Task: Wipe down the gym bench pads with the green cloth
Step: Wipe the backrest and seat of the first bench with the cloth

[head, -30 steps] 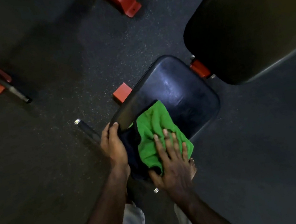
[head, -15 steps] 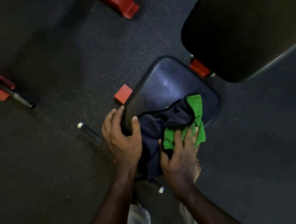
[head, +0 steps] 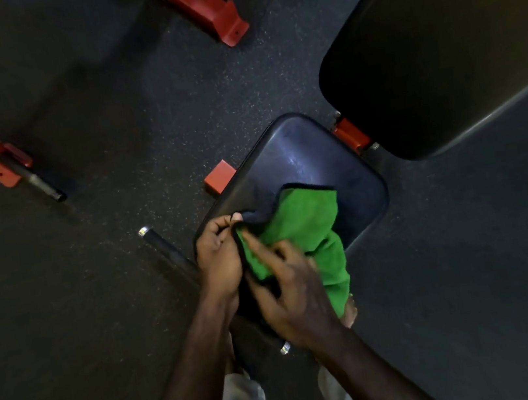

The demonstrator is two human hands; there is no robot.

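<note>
Green cloth (head: 297,225) bunched in both hands, draped across seat pad (head: 305,163)

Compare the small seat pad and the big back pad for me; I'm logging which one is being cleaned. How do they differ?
The seat pad is smaller and lies whole in view; the back pad is larger and runs off the frame. The seat pad has the green cloth on it, held by the left hand and right hand; the back pad is bare. The seat pad shows a bluish sheen; the back pad looks duller. Both are dark with rounded corners.
</note>
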